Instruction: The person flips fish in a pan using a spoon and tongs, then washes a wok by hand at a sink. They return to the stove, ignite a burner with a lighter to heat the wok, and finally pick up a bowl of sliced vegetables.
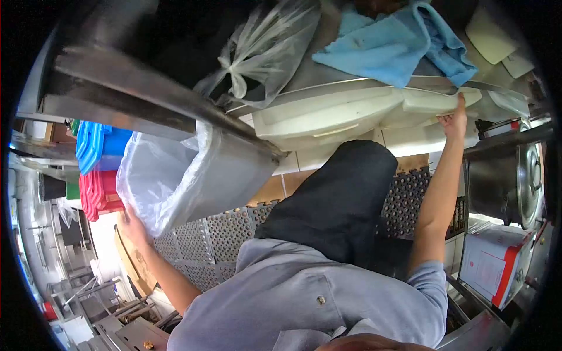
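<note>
No writing can be read; the metal tin (493, 263) at the right has a red band and print too small to make out. The right grip (453, 111) is closed on the end of the white plastic tub (433, 102) under the table (319, 64). The left grip (130, 217) touches the liner (161, 190) of the grey bin (234, 172) — how far open, I cannot tell.

Grey counter (321, 65): rumpled blue cloth (380, 50) over edge, knotted clear plastic bag (266, 52) nearby.
</note>
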`<state>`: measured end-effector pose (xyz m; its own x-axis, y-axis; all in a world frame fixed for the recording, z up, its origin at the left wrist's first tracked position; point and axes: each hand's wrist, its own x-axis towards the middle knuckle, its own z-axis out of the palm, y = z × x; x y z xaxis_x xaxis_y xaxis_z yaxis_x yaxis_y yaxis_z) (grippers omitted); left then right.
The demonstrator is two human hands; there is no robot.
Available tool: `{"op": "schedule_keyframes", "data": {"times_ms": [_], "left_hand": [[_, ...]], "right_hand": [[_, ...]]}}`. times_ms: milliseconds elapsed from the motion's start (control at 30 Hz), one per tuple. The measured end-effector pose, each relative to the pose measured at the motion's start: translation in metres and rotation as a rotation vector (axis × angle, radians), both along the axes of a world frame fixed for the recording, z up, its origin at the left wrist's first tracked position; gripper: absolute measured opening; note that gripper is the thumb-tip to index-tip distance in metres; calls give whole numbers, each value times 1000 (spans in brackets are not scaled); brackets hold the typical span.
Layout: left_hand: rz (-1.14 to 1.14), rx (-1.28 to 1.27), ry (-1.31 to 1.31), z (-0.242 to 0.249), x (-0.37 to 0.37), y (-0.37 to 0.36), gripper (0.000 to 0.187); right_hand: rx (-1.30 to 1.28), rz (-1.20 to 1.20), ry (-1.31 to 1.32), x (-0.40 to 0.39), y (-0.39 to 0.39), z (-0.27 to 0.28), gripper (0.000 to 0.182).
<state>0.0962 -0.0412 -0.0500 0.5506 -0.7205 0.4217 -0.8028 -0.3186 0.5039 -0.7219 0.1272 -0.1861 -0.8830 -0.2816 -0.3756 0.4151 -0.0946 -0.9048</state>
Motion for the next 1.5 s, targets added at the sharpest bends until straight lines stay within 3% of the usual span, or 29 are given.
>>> {"op": "schedule_keyframes", "data": {"times_ms": [33, 67, 133, 200, 267, 400, 467, 500, 533, 567, 600, 633, 700, 733, 800, 867, 933, 1000, 1100, 1133, 1167, 1200, 1233, 1267, 1333, 1400, 1433, 1467, 1500], "left_hand": [[-77, 205, 275, -12, 15, -11, 56], [-103, 208, 282, -15, 12, -21, 56], [-388, -49, 621, -14, 0, -44, 52], [-505, 45, 554, -16, 7, -76, 44], [-552, 162, 270, -9, -13, -111, 43], [-690, 126, 173, -18, -20, -178, 44], [-848, -19, 181, -39, 21, -216, 41], [-861, -59, 110, -30, -6, -227, 41], [-873, -80, 5, -10, -67, -233, 40], [-886, -130, -90, 20, -146, -224, 40], [-960, -172, -129, 53, -222, -215, 40], [-1073, -186, -119, 78, -291, -201, 40], [-1339, -176, -85, 129, -401, -174, 40], [-1490, -152, -51, 151, -450, -157, 40], [-1783, -25, -29, 184, -526, -120, 39], [-2050, 128, -1, 211, -561, -59, 39], [-2234, 355, -27, 227, -565, -19, 39], [-2359, 613, -81, 244, -545, 15, 39], [-2379, 1048, -241, 255, -501, 29, 38], [-2355, 1171, -304, 257, -487, 29, 38], [-2332, 1276, -371, 258, -475, 28, 38], [-2310, 1360, -433, 261, -465, 28, 38], [-2283, 1423, -498, 265, -457, 22, 38], [-2270, 1445, -549, 267, -452, 17, 38], [-2254, 1465, -614, 273, -448, 11, 37], [-2269, 1429, -686, 279, -452, 7, 37], [-2289, 1378, -741, 284, -456, 7, 37], [-2303, 1364, -746, 288, -461, 7, 37], [-2214, 1483, -531, 295, -467, 9, 35]], "right_hand": [[-5, 77, -7, -6, 7, -1, 74], [-18, 145, -10, -13, 15, -1, 73], [24, 89, 0, -6, 17, 6, 72], [2, 148, 12, 1, 20, 7, 72], [16, 116, 16, 5, 16, 12, 74], [68, 143, 52, 8, 17, 15, 78], [155, 96, -142, 4, 20, 12, 73], [163, 420, 27, -24, 35, -41, 62], [8, 372, 49, -13, 47, -48, 53], [131, 446, 808, 7, 68, -47, 49], [-77, 243, 97, 33, 73, -19, 40], [205, 173, 174, 74, 88, 56, 29], [503, 153, -4, 120, 121, 102, 26], [490, 262, 52, 144, 142, 107, 28], [626, 35, 279, 220, 161, 114, 31], [650, 176, -89, 283, 190, 159, 27], [580, 10, -371, 351, 199, 254, 22], [870, -239, -233, 395, 207, 302, 20], [1051, -1020, -229, 413, 245, 389, 24], [964, -1263, -293, 413, 267, 416, 24], [1042, -1581, -244, 411, 294, 415, 32], [1119, -1722, -316, 409, 328, 402, 47], [782, -1783, -455, 409, 352, 428, 61], [572, -1969, -539, 395, 377, 413, 73], [251, -2114, -541, 374, 404, 424, 72], [132, -2101, -555, 367, 417, 438, 63], [213, -2132, -603, 362, 427, 429, 50], [199, -2142, -599, 362, 434, 421, 50], [138, -2056, -570, 365, 439, 418, 44]]}}
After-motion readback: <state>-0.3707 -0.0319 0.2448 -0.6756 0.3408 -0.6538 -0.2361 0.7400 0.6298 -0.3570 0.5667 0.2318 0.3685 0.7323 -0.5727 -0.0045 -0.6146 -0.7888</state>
